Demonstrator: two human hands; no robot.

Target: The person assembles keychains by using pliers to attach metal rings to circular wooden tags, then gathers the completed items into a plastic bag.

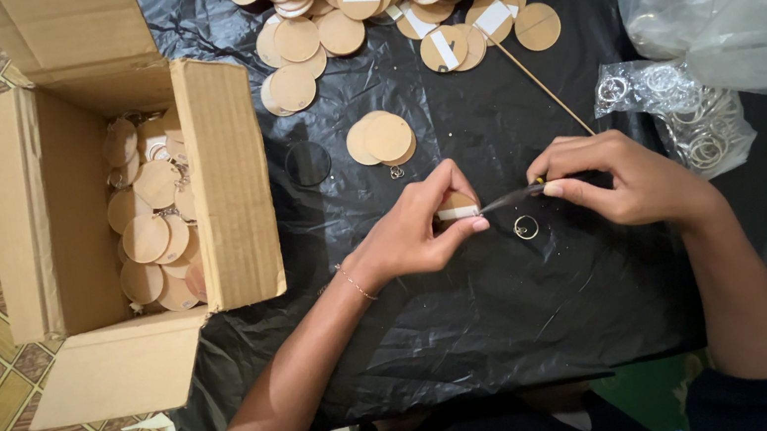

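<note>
Left hand point(425, 225) pinches a wooden disc point(455, 207); right hand point(613, 178) grips a thin tool point(511, 197) against it. We judge a slip could knock the metal ring point(526, 226), just below the disc.

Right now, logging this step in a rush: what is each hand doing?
Left hand: closed on a round wooden disc.
Right hand: closed on a thin dark tool, tip at the disc.

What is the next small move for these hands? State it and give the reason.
Probably bring the right hand tool tip onto the wooden disc pinched in the left hand: the tip already points at the disc edge, and a loose metal ring lies just below, unattached.
</note>
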